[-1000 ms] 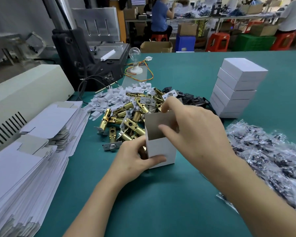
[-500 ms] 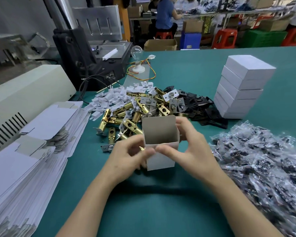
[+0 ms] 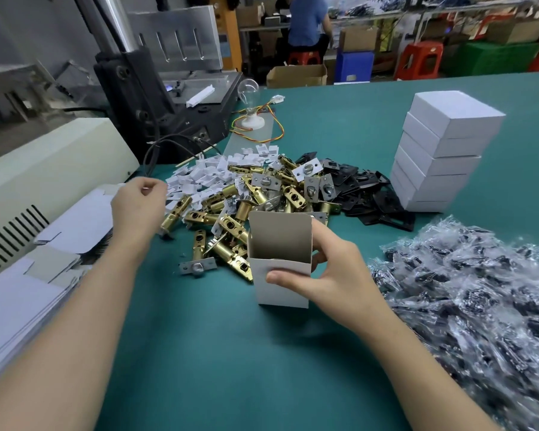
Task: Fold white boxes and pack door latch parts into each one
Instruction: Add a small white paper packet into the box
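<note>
Gripping the box [image 3: 279, 283] with right hand [image 3: 336, 275], thumb on front wall, fingers [image 3: 324, 236] round the right side. Standing upright on the bench [image 3: 231, 362] just before the latches [image 3: 231, 223], long axis vertical, open mouth upward. Above the pile's left edge, left hand [image 3: 137, 203] with curled fingers; cannot tell whether holding anything.

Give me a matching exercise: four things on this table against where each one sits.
Things: 1 open box; 2 stack of closed boxes; 3 flat cardboard sheets; 4 clear bags.
Places: A far right of the table; B left edge; C in the right hand; D near right.
Pairs: 1-C, 2-A, 3-B, 4-D.
</note>
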`<action>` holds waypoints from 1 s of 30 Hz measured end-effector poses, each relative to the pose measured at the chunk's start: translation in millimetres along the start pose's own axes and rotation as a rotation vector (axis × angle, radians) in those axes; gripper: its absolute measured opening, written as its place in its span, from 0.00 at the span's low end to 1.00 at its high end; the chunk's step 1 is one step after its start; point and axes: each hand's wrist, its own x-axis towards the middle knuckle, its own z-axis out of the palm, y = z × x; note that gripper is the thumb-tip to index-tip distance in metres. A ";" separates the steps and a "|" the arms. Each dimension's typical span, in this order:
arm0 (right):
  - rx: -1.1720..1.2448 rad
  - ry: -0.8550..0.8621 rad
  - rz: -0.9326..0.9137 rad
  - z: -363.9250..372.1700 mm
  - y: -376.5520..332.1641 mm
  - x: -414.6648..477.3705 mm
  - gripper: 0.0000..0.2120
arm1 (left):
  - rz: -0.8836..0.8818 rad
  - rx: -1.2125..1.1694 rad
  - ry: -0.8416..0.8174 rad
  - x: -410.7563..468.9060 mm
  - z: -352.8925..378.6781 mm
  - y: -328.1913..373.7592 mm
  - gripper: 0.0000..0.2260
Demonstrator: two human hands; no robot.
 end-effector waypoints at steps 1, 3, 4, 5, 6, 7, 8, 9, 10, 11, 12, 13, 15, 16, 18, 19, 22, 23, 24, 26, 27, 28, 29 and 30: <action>0.006 -0.001 0.000 -0.6 0.2 0.3 0.28 | 0.014 0.067 -0.022 10.0 0.7 1.8 0.09; 0.013 -0.001 0.000 -0.9 1.0 1.2 0.28 | 0.058 0.273 -0.106 27.7 6.0 0.1 0.13; 0.012 -0.004 0.003 -0.6 1.2 1.9 0.29 | 0.064 0.386 -0.166 33.7 9.9 -1.8 0.15; 0.009 -0.008 0.008 -0.3 1.3 2.1 0.29 | 0.062 0.489 -0.228 38.6 14.1 -4.2 0.16; 0.010 -0.009 0.010 -0.2 1.5 2.3 0.29 | 0.064 0.571 -0.284 43.0 17.9 -7.4 0.18; 0.017 -0.008 0.010 -0.3 1.7 2.1 0.27 | 0.074 0.635 -0.326 46.3 21.1 -10.1 0.19; 0.024 -0.008 0.009 -0.8 1.7 1.8 0.26 | 0.091 0.681 -0.348 49.6 23.2 -12.8 0.19; 0.029 -0.010 0.008 -1.1 1.7 1.5 0.25 | 0.110 0.707 -0.351 52.6 24.8 -15.8 0.19; 0.031 -0.012 0.005 -1.4 2.1 1.2 0.24 | 0.122 0.719 -0.342 55.6 26.2 -18.6 0.17; 0.031 -0.014 0.005 -1.4 2.6 1.0 0.24 | 0.124 0.726 -0.329 58.0 27.2 -21.4 0.14; 0.028 -0.015 0.010 -1.1 3.1 1.1 0.25 | 0.120 0.729 -0.315 59.6 27.9 -23.8 0.12; 0.026 -0.016 0.018 -0.9 3.1 1.1 0.26 | 0.115 0.725 -0.302 61.1 28.8 -25.7 0.10; 0.032 -0.014 0.015 -1.5 3.7 1.6 0.25 | 0.104 0.714 -0.275 63.4 30.9 -29.5 0.11; 0.035 -0.013 0.006 -2.1 3.9 1.7 0.24 | 0.107 0.721 -0.262 63.3 31.5 -30.2 0.13; 0.032 -0.016 -0.005 -3.4 3.8 1.3 0.23 | 0.156 0.753 -0.228 61.2 30.8 -29.1 0.14; 0.032 -0.016 -0.009 -3.4 3.9 1.2 0.23 | 0.195 0.766 -0.199 59.4 28.6 -27.7 0.15; 0.027 -0.014 -0.024 -2.8 4.6 1.6 0.23 | 0.274 0.683 -0.054 49.1 17.4 -16.5 0.17; 0.026 -0.016 -0.029 -2.9 4.2 2.0 0.23 | 0.277 0.573 -0.026 42.3 13.8 -10.8 0.18; 0.026 -0.016 -0.032 -3.3 4.0 2.3 0.23 | 0.252 0.416 -0.033 34.0 10.7 -4.8 0.20; 0.026 -0.015 -0.031 -4.4 4.1 2.3 0.23 | 0.116 0.020 -0.119 10.9 5.3 10.1 0.22; 0.028 -0.014 -0.028 -4.9 4.4 2.2 0.23 | 0.036 -0.164 -0.167 -2.8 3.7 17.3 0.23; 0.031 -0.014 -0.025 -5.3 4.5 2.2 0.23 | -0.029 -0.316 -0.208 -17.3 3.2 23.7 0.22; 0.032 -0.013 -0.022 -5.4 4.3 2.1 0.23 | -0.072 -0.446 -0.246 -31.6 3.0 29.4 0.21; 0.031 -0.014 -0.022 -5.3 3.9 1.9 0.22 | -0.099 -0.555 -0.286 -45.5 2.4 34.7 0.19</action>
